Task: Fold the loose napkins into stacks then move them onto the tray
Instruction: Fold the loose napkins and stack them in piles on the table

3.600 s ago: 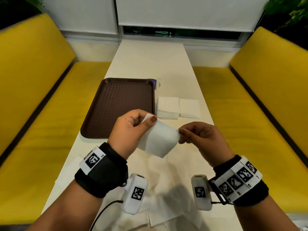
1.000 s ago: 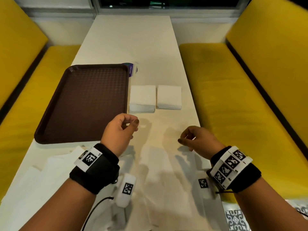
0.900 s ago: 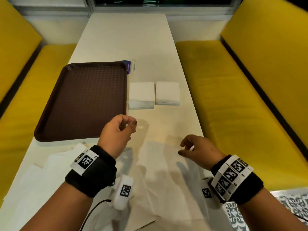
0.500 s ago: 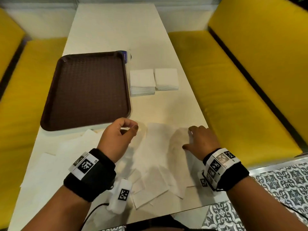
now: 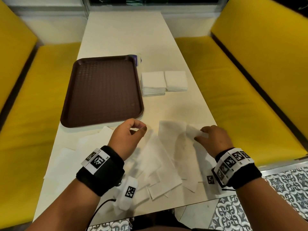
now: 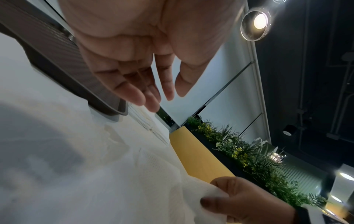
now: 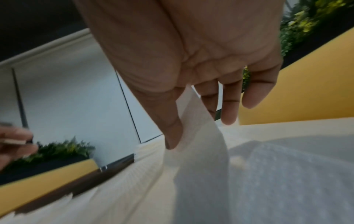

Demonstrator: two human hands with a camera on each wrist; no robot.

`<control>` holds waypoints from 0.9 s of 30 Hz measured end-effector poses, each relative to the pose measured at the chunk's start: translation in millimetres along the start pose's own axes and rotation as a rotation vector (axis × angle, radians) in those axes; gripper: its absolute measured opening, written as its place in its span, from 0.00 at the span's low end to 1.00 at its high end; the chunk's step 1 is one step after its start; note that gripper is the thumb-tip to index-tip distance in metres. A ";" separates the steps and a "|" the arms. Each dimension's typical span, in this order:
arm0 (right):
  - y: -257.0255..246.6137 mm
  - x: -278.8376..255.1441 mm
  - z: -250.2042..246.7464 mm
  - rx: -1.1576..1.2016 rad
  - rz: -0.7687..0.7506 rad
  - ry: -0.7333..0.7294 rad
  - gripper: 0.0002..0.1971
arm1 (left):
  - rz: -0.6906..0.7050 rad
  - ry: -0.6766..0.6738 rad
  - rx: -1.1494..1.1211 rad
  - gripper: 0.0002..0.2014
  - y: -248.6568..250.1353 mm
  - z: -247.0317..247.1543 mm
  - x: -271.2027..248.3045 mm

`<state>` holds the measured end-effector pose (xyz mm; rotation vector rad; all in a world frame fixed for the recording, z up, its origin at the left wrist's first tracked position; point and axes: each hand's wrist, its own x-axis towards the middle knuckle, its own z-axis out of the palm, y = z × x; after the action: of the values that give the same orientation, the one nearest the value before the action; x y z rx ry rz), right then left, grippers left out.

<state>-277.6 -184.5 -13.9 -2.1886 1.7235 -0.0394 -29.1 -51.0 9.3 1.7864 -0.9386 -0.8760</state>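
Several loose white napkins lie spread over the near end of the white table. My right hand pinches the far corner of one loose napkin between thumb and forefinger and lifts it. Left of it my left hand hovers above the pile with loosely curled fingers, holding nothing. Two folded napkin stacks stand side by side just right of the brown tray, which holds nothing.
Yellow bench seats run along both sides of the table. A small purple-and-white item peeks out behind the tray's far right corner. Patterned floor tiles show past the near right table corner.
A folded napkin held 3.6 s ago is gone from my hands. Since then both hands came down to the loose pile, and my right hand has pinched up a napkin corner.
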 end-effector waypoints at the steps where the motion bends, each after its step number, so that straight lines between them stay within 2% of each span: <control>1: 0.7 -2.9 -1.9 0.073 0.003 -0.001 0.10 | -0.001 -0.005 0.003 0.02 -0.6 -0.4 -0.4; 6: 1.2 -16.2 -24.6 0.342 -0.026 0.029 0.06 | 0.007 -0.042 0.020 0.02 -1.0 -1.7 0.3; 13: -5.9 -37.2 -76.7 0.474 -0.183 0.062 0.02 | 0.079 -0.155 0.019 0.00 12.6 13.5 -1.0; 16: -14.8 -43.5 -100.4 0.551 -0.246 0.040 0.03 | 0.140 -0.212 0.014 0.07 22.2 25.9 -3.2; 19: -26.1 -45.8 -117.0 0.631 -0.295 -0.001 0.01 | 0.169 -0.324 -0.041 0.19 30.6 36.8 -2.9; 21: -32.6 -42.2 -121.6 0.665 -0.313 -0.024 0.03 | 0.168 -0.392 -0.119 0.23 33.8 41.3 -2.0; 24: -41.3 -34.5 -120.7 0.727 -0.313 -0.029 0.04 | 0.154 -0.390 -0.290 0.12 37.0 41.7 0.0; 27: -46.6 -26.3 -111.3 0.832 -0.283 -0.008 0.11 | 0.184 -0.301 -0.341 0.03 39.5 36.0 3.5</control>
<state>-267.2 -179.1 109.1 -1.7433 1.0741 -0.6831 -67.4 -79.8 33.2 1.2802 -1.0529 -1.1305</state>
